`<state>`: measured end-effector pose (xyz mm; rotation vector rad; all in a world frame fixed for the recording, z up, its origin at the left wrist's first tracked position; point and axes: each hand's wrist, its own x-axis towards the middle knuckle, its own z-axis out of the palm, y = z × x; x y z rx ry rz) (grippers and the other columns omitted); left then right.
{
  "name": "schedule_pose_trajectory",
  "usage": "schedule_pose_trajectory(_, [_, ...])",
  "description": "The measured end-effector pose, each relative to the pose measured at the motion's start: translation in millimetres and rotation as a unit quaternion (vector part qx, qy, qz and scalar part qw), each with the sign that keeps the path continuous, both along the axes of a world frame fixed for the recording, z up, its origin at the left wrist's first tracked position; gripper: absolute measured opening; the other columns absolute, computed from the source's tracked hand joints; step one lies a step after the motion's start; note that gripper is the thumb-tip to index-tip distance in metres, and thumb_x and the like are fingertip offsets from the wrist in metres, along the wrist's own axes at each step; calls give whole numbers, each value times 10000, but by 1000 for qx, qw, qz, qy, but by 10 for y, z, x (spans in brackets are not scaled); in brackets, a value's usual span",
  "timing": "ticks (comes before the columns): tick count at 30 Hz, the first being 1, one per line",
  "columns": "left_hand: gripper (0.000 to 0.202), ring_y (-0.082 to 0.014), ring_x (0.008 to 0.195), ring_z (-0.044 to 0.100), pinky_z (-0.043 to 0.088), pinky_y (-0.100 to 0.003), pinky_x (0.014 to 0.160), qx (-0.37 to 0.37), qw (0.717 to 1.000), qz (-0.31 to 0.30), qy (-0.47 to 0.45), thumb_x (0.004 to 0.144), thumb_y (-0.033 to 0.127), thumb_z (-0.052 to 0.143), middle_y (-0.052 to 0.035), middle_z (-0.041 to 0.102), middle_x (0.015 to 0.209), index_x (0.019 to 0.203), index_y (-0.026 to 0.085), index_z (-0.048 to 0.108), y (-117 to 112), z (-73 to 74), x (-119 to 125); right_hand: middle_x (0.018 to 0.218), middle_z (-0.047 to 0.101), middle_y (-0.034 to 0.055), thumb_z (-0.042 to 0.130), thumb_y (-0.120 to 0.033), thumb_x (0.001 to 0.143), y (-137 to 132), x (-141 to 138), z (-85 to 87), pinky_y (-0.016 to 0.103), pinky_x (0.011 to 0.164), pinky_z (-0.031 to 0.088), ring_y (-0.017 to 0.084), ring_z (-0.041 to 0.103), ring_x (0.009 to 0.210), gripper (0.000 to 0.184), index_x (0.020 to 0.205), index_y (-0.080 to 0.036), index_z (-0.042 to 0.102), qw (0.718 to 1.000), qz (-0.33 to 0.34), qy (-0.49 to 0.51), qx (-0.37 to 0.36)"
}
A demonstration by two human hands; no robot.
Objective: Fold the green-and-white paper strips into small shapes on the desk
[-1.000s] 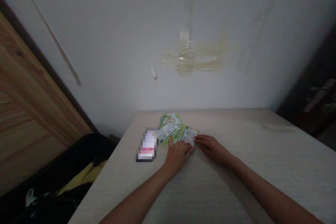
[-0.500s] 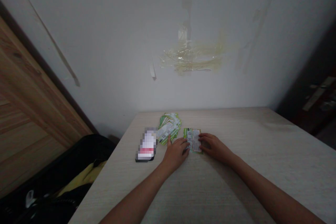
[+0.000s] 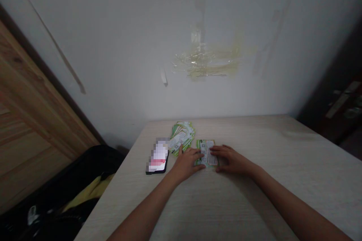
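Head view: left hand (image 3: pixel 185 162) and right hand (image 3: pixel 233 160) apart, fingers spread, fingertips on opposite sides of a green-and-white card (image 3: pixel 206 153) flat on the counter (image 3: pixel 240 207). Fanned pile (image 3: pixel 182 135) of similar cards at its ten o'clock; phone (image 3: pixel 158 158), screen blurred, at nine, past left hand. Twelve o'clock: wall (image 3: pixel 127 52), yellowed tape (image 3: pixel 210 63).

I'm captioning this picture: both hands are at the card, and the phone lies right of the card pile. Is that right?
Not quite: the head view shows the phone left of the card pile. The left hand and right hand are indeed at the card.
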<state>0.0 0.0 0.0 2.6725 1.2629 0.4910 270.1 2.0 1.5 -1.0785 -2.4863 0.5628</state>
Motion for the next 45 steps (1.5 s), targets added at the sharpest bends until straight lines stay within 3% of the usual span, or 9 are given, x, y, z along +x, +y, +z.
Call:
schedule_pose_trajectory(12, [430, -232, 1241, 476, -62, -584, 1149, -12, 1000, 14, -19, 833, 500, 645, -22, 606, 1261, 1227, 336, 593, -9, 23, 16, 1459, 459, 75, 679, -527, 785, 25, -4, -73, 529, 1158, 161, 273, 399, 1345, 653, 1368, -297, 496, 1000, -1, 7, -16])
schedule_pose_trajectory(18, [370, -207, 1224, 492, -76, -574, 1150, 3, 1000, 19, -19, 856, 439, 641, -1, 618, 1229, 1210, 341, 591, -7, 17, 38, 1434, 487, 79, 711, -497, 765, -18, -18, -21, 543, 1150, 175, 282, 415, 1331, 666, 1366, -309, 495, 1000, 3, 24, -8])
schedule_pose_trajectory(21, [368, -204, 1217, 501, -68, -565, 1155, 7, 1000, 23, -15, 866, 437, 627, -3, 620, 1229, 1219, 342, 587, -11, 25, 41, 1391, 529, 92, 728, -449, 761, -30, -31, -2, 546, 1138, 212, 285, 446, 1303, 629, 1336, -289, 528, 999, 2, 41, 1])
schedule_pose_trajectory(27, [355, -195, 1218, 507, -66, -552, 1162, 2, 999, 23, -33, 901, 443, 574, -6, 624, 1222, 1240, 336, 577, -17, 27, 42, 1269, 612, 103, 673, -286, 806, 7, -6, -78, 467, 1051, 398, 249, 526, 1213, 489, 1281, -238, 570, 995, 12, 100, 28])
schedule_pose_trajectory(34, [352, -206, 1205, 511, -50, -564, 1157, -3, 999, 25, -44, 921, 472, 526, -25, 637, 1199, 1228, 314, 593, -22, 42, 56, 1133, 679, 84, 554, -91, 774, 68, -18, -117, 430, 988, 464, 231, 605, 1091, 383, 1109, -227, 682, 993, -22, 118, 19])
schedule_pose_trajectory(38, [347, -201, 1200, 513, -5, -562, 1160, -3, 999, 29, -40, 939, 470, 491, -19, 638, 1196, 1239, 320, 581, -27, 53, 69, 1062, 693, 93, 527, -120, 804, 85, -38, -109, 423, 941, 491, 234, 626, 1021, 294, 1001, -223, 719, 990, -60, 128, 29])
schedule_pose_trajectory(45, [399, -204, 1228, 491, 29, -564, 1160, -16, 999, 21, -36, 974, 486, 385, -29, 627, 1232, 1316, 324, 512, -70, 123, 71, 1019, 698, 75, 533, -226, 853, 67, -53, -68, 395, 911, 499, 229, 635, 975, 214, 972, -231, 711, 986, -92, 142, 12])
